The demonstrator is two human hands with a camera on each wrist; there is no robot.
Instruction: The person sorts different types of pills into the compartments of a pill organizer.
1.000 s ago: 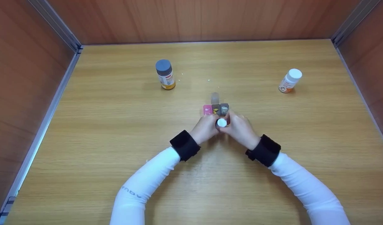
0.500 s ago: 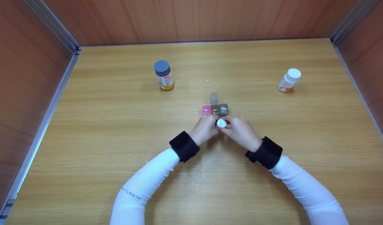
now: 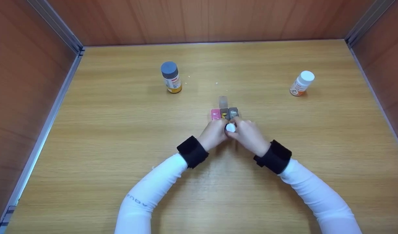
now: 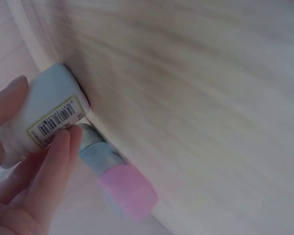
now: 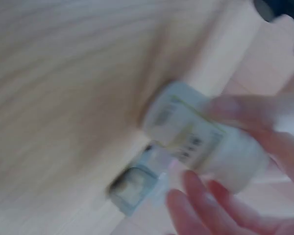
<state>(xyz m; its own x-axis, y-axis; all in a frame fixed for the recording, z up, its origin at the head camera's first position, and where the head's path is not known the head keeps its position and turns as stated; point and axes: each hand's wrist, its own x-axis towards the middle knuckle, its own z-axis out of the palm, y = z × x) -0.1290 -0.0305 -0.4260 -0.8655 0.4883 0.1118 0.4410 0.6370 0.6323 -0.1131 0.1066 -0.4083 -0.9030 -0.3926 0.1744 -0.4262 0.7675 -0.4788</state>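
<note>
A white pill bottle (image 4: 48, 98) with a barcode label stands upright near the table in front of the pill organizer (image 3: 233, 112). My left hand (image 3: 214, 132) grips its body, thumb on one side and fingertips on the label. My right hand (image 3: 250, 136) curls thumb and fingers round the white cap (image 3: 230, 127). The organizer has a pink compartment (image 4: 130, 191) and grey ones. One grey lid (image 3: 223, 102) is raised, with yellow pills (image 3: 224, 114) showing in that compartment. My hands hide the organizer's near part. The right wrist view is blurred.
Behind the organizer, to the left, stands a bottle with a dark blue-grey cap (image 3: 171, 78). Another white-capped bottle (image 3: 302, 84) stands at the back right. Small white crumbs (image 3: 217, 83) lie on the wooden table (image 3: 121, 107). Brown panels (image 3: 199, 21) enclose the back and sides.
My right fingers have shifted round the cap, drawing in closer to it than half a second ago. The left hand, the organizer and the other bottles keep their places.
</note>
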